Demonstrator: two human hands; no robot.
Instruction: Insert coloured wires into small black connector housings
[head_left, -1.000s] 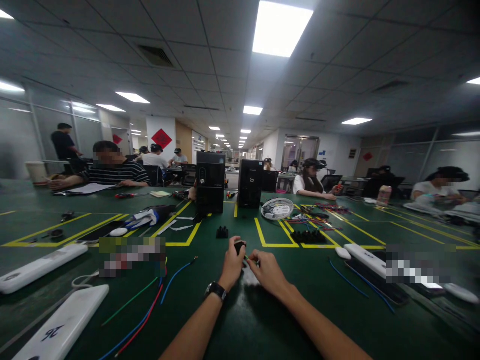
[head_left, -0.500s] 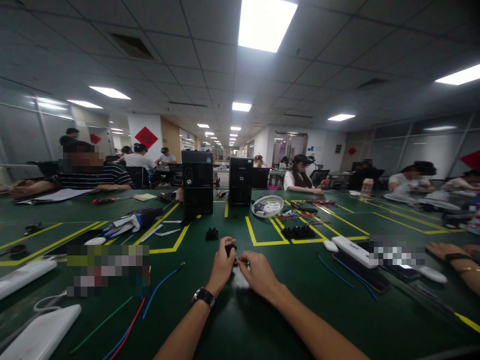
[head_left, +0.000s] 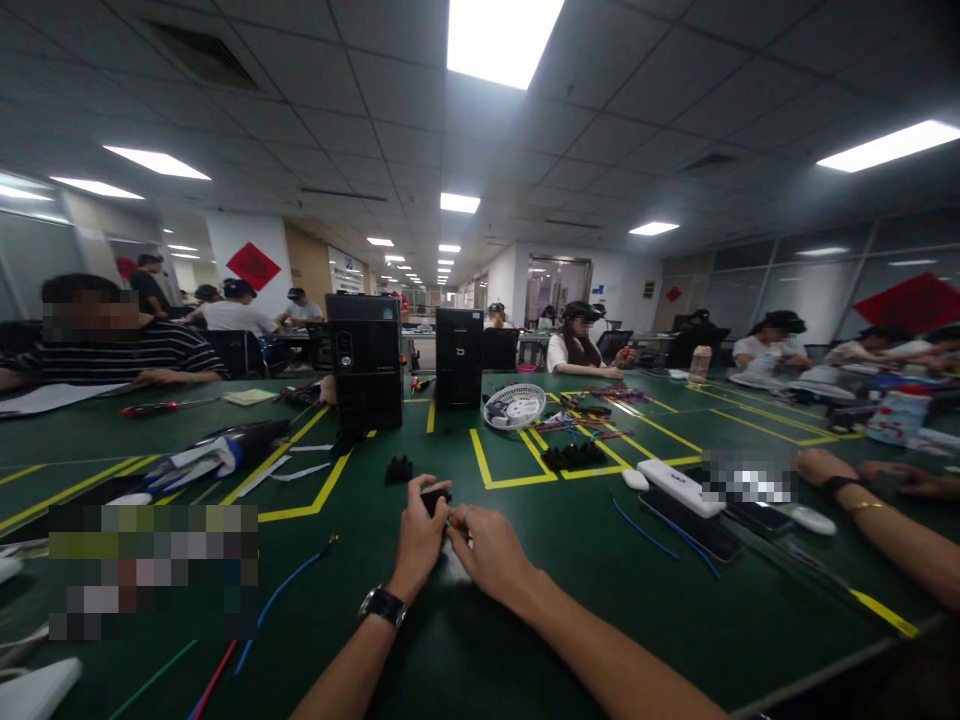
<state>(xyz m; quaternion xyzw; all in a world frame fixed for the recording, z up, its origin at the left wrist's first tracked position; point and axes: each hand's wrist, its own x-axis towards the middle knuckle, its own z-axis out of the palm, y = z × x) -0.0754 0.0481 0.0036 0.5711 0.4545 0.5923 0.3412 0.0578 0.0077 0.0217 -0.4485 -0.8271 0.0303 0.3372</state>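
My left hand [head_left: 420,540] is closed around a small black block [head_left: 435,499], held just above the green table in front of me. The fingers and thumb of my right hand [head_left: 491,552] are pinched together right beside it. A short bit of what looks like green wire [head_left: 448,522] shows at those fingertips, against the block; most of it is hidden by the fingers. Just beyond my hands lies a black ridged block [head_left: 399,469], with a longer row of similar black blocks [head_left: 576,457] farther right.
Two black tower cases [head_left: 365,362] stand ahead, beside a white round basket [head_left: 514,407] and bundled coloured wires. A blue wire [head_left: 279,592] lies left. White power bank [head_left: 681,487] and phones lie right, near a co-worker's arm [head_left: 874,510]. Others sit around the table.
My view has swung to the right, so everything appears shifted left. My hands keep almost the same hold on the block and the green bit.
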